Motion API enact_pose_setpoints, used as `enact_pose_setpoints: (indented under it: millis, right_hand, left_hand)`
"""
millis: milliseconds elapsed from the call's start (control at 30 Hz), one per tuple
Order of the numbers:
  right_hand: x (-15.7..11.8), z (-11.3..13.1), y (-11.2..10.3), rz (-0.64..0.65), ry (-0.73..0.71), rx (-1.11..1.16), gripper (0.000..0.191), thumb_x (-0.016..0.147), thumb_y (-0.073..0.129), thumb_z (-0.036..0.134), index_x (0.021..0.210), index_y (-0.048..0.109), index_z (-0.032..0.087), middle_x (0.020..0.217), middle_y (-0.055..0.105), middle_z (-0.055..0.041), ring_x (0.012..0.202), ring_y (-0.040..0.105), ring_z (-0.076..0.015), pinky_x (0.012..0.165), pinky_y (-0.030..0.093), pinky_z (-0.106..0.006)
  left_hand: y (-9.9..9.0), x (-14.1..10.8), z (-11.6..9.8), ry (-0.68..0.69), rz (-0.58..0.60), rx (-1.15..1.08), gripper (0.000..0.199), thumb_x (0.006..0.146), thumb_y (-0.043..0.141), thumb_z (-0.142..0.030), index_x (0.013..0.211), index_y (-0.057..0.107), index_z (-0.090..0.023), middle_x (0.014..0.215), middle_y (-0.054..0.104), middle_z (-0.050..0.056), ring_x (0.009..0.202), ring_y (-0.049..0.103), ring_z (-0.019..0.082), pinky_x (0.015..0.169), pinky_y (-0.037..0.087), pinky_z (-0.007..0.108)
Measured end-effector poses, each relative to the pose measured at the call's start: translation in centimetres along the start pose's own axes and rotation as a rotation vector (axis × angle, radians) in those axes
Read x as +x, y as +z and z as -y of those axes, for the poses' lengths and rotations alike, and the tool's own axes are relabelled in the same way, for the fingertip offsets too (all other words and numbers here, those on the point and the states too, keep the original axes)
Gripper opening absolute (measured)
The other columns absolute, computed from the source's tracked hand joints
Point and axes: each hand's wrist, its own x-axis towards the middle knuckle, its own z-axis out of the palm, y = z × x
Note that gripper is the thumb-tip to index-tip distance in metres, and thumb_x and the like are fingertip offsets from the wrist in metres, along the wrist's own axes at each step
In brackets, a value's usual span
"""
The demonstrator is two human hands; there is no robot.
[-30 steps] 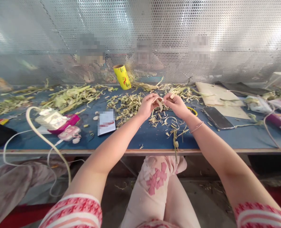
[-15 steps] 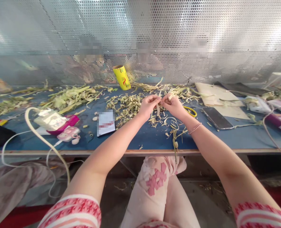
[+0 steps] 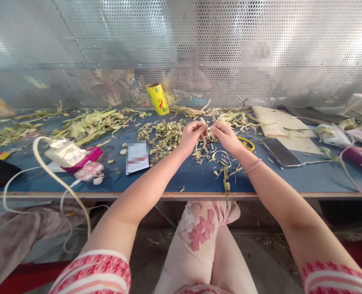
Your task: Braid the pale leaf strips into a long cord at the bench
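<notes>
My left hand [image 3: 192,136] is closed in a pinch on a pale plant strip [image 3: 204,143], whose end hangs below the fingertips. Close beside it, my right hand [image 3: 225,134] is also closed, its fingertips at the same strip; the exact grip is partly hidden by the fingers. Under and around both hands lies a loose heap of dry, curled green-yellow plant scraps [image 3: 165,134]. A yellow ring [image 3: 246,143] rests just right of my right wrist. Below the hands, a longer stalk [image 3: 226,181] reaches over the table's front edge.
On the blue table [image 3: 175,179] are a lit phone [image 3: 137,157], a dark phone [image 3: 281,152], a yellow tube [image 3: 157,99] and cardboard [image 3: 283,124]. A magenta-and-white device [image 3: 79,158] with cables stands left. More stalks [image 3: 95,124] lie behind it. A perforated metal panel [image 3: 217,41] closes the back.
My right hand's fingers have shifted slightly and curl less; the fingertips of both hands stay close together at the strip. The objects on the table stay in place.
</notes>
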Motion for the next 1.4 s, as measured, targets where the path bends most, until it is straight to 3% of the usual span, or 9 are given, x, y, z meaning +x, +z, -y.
enact_pose_setpoints:
  millis: [233,500,633,800,1067,1233,1400]
  right_hand:
    - [-0.2,0.0,0.5,-0.115,0.023,-0.268,0.027,0.083,0.051,0.033,0.063,0.037,0.020,0.054,0.033,0.0054,0.053,0.028,-0.0088,0.053,0.024,-0.026]
    - [-0.2,-0.5,0.3,-0.147,0.007,-0.371,0.022,0.084,0.049,0.029,0.067,0.038,0.021,0.052,0.035,0.0058,0.049,0.029,-0.0083,0.053,0.025,-0.026]
    - [-0.2,-0.5,0.2,-0.159,-0.015,-0.403,0.021,0.084,0.048,0.027,0.067,0.037,0.021,0.053,0.036,0.0056,0.050,0.030,-0.0088,0.054,0.027,-0.026]
    - [-0.2,-0.5,0.2,-0.179,-0.008,-0.403,0.022,0.085,0.048,0.029,0.067,0.036,0.022,0.053,0.036,0.0054,0.050,0.030,-0.0094,0.054,0.027,-0.026]
    - [-0.3,-0.5,0.3,-0.189,-0.015,-0.368,0.022,0.087,0.045,0.033,0.069,0.039,0.021,0.056,0.038,0.0043,0.053,0.032,-0.0099,0.054,0.027,-0.026]
    - [-0.3,-0.5,0.7,-0.199,0.004,-0.307,0.017,0.085,0.047,0.031,0.072,0.044,0.020,0.058,0.040,0.0044,0.054,0.033,-0.0097,0.056,0.028,-0.026]
    - [0.0,-0.9,1.0,-0.212,0.057,-0.189,0.021,0.082,0.052,0.035,0.071,0.043,0.020,0.060,0.041,0.0041,0.055,0.034,-0.0096,0.056,0.030,-0.026]
  left_hand:
    - [0.3,-0.3,-0.2,-0.069,0.007,0.011,0.013,0.075,0.063,-0.027,0.071,0.056,-0.016,0.061,0.057,-0.003,0.056,0.056,0.007,0.056,0.048,0.020]
    - [0.5,-0.3,-0.7,-0.148,0.031,-0.158,0.009,0.081,0.049,-0.017,0.075,0.056,-0.015,0.066,0.063,-0.001,0.061,0.062,0.010,0.069,0.053,0.028]
    - [0.7,-0.4,-0.7,-0.163,-0.012,-0.181,0.007,0.080,0.049,-0.012,0.080,0.055,-0.015,0.070,0.065,0.001,0.069,0.065,0.012,0.075,0.053,0.031]
    - [1.0,-0.5,-0.5,-0.156,-0.048,-0.184,0.008,0.077,0.060,-0.017,0.082,0.054,-0.015,0.071,0.065,0.001,0.075,0.066,0.013,0.080,0.052,0.031]
    - [0.9,-0.5,-0.1,-0.134,-0.006,-0.198,0.012,0.073,0.067,-0.021,0.075,0.057,-0.015,0.066,0.063,0.000,0.066,0.064,0.010,0.074,0.052,0.029]
    - [1.1,-0.5,0.3,-0.071,-0.066,-0.175,0.011,0.073,0.067,-0.023,0.076,0.060,-0.015,0.064,0.062,-0.002,0.059,0.060,0.007,0.065,0.049,0.023]
    - [1.2,-0.4,0.7,-0.021,-0.103,-0.134,0.013,0.073,0.067,-0.024,0.073,0.057,-0.015,0.065,0.062,-0.002,0.061,0.058,0.006,0.065,0.048,0.021]
